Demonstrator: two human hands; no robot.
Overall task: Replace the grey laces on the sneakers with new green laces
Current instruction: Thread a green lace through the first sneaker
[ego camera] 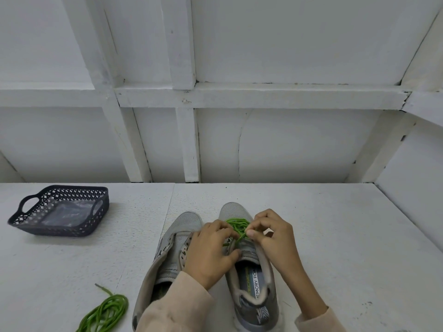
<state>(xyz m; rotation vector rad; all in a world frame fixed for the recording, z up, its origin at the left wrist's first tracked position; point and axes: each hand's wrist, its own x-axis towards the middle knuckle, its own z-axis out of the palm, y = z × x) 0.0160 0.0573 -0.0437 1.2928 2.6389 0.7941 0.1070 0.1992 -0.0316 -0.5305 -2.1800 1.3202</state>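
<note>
1. Currently the green lace (236,225) sits bunched in loose loops over the front of the right-hand sneaker (251,281), near the toe end of the lacing area. A strand or two runs down from the bunch towards the tongue.
2. My right hand (273,238) pinches a strand of this lace between thumb and forefinger, with the other fingers curled above.
3. My left hand (211,252) comes in from the other side. Its fingers are curled onto the same lace, and the thumb lies against the tongue.
4. The right-hand sneaker is grey and points away from me. Its heel is nearest and its insole is printed "MEMORY FO", with the rest hidden.
5. The left-hand sneaker (173,243) stands just beside it, touching or nearly so, with the toe also pointing away. Its eyelet holes show dark along the flaps. My left sleeve (177,307) covers the heel.
6. A second green lace (106,311) lies coiled on the table (335,248) near my left, apart from the shoes, with one tip sticking out.
7. A dark latticed basket (72,230) stands far left, well apart. It holds something clear and crumpled, perhaps plastic (64,213), though I cannot tell for sure.
8. A white panelled wall (287,56) rises behind the table edge.
</note>
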